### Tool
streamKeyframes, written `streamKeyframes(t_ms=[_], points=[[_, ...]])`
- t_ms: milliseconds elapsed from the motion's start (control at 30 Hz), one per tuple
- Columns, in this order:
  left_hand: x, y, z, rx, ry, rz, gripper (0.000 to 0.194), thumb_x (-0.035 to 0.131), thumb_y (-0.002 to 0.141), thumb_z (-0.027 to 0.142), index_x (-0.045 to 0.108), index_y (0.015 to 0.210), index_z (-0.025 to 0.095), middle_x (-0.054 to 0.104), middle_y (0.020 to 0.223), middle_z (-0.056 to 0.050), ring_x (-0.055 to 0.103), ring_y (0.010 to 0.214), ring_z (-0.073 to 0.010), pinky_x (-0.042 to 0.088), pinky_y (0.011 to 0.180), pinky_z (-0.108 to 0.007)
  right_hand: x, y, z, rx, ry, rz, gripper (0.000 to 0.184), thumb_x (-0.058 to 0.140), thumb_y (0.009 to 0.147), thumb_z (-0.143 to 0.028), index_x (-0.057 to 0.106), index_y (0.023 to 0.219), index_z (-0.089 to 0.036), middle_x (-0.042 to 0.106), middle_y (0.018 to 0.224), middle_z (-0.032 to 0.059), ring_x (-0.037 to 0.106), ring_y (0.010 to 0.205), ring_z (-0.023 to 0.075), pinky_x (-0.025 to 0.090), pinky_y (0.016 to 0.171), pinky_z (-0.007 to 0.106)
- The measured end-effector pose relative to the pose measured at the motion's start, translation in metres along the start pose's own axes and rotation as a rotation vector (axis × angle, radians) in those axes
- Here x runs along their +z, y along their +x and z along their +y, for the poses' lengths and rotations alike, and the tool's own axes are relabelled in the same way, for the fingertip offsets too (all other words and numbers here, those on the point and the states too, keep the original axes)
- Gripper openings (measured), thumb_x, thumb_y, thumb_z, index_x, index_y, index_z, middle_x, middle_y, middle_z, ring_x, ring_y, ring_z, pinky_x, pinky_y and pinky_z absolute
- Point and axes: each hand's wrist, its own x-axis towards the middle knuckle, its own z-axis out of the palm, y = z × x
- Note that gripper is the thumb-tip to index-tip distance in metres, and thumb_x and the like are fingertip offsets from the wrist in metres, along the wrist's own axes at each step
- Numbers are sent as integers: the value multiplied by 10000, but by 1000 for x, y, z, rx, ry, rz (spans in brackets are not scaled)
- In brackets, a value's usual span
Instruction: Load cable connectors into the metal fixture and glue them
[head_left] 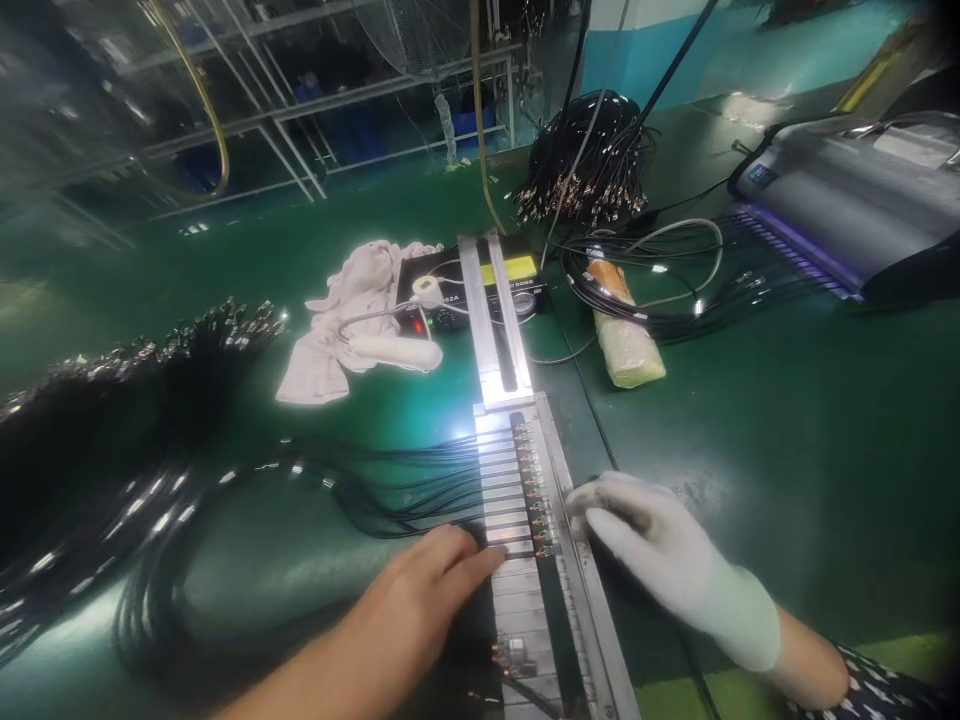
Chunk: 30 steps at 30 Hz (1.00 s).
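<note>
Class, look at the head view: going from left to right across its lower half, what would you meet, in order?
Heaped glossy black cables → bare left hand → long silver metal fixture → white-gloved right hand → dark sleeve with white patterning.

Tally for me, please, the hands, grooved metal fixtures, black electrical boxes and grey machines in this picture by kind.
Bare left hand: 1
Gloved right hand: 1
Grooved metal fixture: 1
Black electrical box: 1
Grey machine: 1
Total: 5
</note>
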Motion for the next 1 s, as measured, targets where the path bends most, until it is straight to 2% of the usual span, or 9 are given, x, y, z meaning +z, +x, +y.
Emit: streamKeyframes(t_ms=[200,333,533,633,700,767,900,933,1000], points=[[7,-1,-5,-34,-154,14,462,344,906,-7,551,1272,185,648,977,-92,639,842,-171,570,741,-263,-1,-2,1,-92,17,-78,238,480,936,-183,699,843,-198,708,771,54,669,746,199,557,669,317],[11,-2,-8,-29,-167,7,432,342,924,0,560,1251,180,645,960,-90,630,838,-173,566,739,-262,1,-1,6,-218,-14,-31,252,465,924,-99,690,889,-207,719,917,79,658,891,223,574,767,367],[-2,2,2,61,82,9,380,298,989,81,552,1259,163,651,966,-97,623,827,-191,582,741,-285,3,-1,10,-204,-28,-33,272,457,913,-67,682,878,-217,711,979,74,651,963,225,576,829,383],[-4,5,4,39,5,3,372,303,993,84,547,1259,170,640,970,-87,618,835,-176,568,746,-258,3,0,8,-200,-16,-39,272,458,913,-63,683,887,-213,713,965,66,653,953,216,575,832,373],[3,3,1,11,-108,-5,371,327,979,58,547,1255,174,627,971,-77,611,845,-157,548,752,-228,2,0,6,-200,-12,-34,275,458,915,-68,689,881,-213,718,940,60,657,929,211,576,815,364],[16,-3,-4,6,-125,65,361,340,991,72,559,1255,184,605,955,-68,592,838,-147,526,739,-217,2,0,5,-193,-10,-33,276,459,916,-74,693,875,-215,720,923,56,662,909,208,578,799,360],[46,-19,-10,-42,127,348,427,305,1023,123,606,1288,269,538,906,-57,506,799,-175,457,696,-269,2,1,6,-179,-10,-44,261,468,912,-79,688,872,-213,712,922,55,657,911,212,571,807,370],[49,-21,-11,-52,169,363,442,304,1023,122,609,1297,286,523,868,-48,482,768,-177,428,670,-271,2,1,7,-175,-8,-49,254,470,912,-81,685,874,-211,709,925,56,653,918,213,569,815,373],[48,-22,-10,-51,177,313,451,315,1016,114,602,1312,295,503,803,-31,448,704,-173,368,620,-264,3,1,9,-162,-10,-57,241,472,917,-93,681,875,-206,704,930,58,647,927,216,564,822,379]])
